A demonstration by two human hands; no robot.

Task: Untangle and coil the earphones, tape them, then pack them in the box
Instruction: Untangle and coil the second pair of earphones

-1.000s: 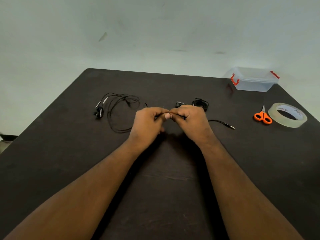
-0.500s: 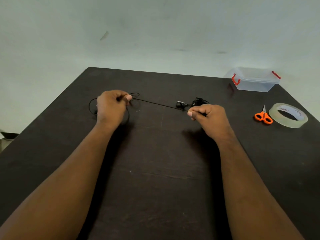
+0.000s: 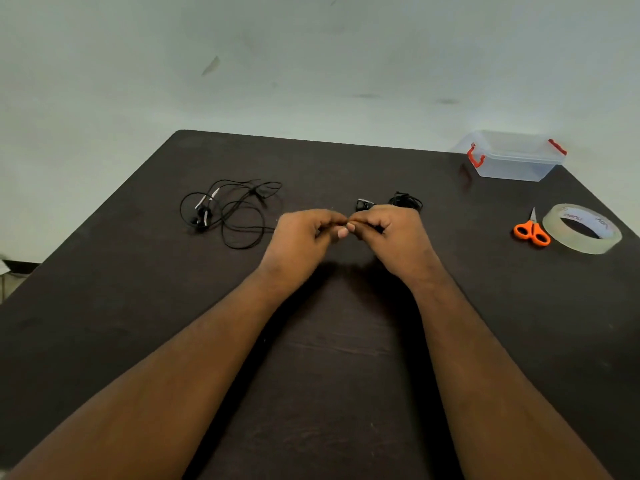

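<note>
Both grips [image 3: 346, 230] (fingertips meeting) beside earphones [image 3: 235, 213]

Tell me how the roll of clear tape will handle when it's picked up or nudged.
The tape roll lies flat on the table, so a nudge will probably slide it, not roll it. Stood on edge it would likely roll. It looks like a rigid ring, probably light, and the open centre should give fingers an easy grip.
</note>
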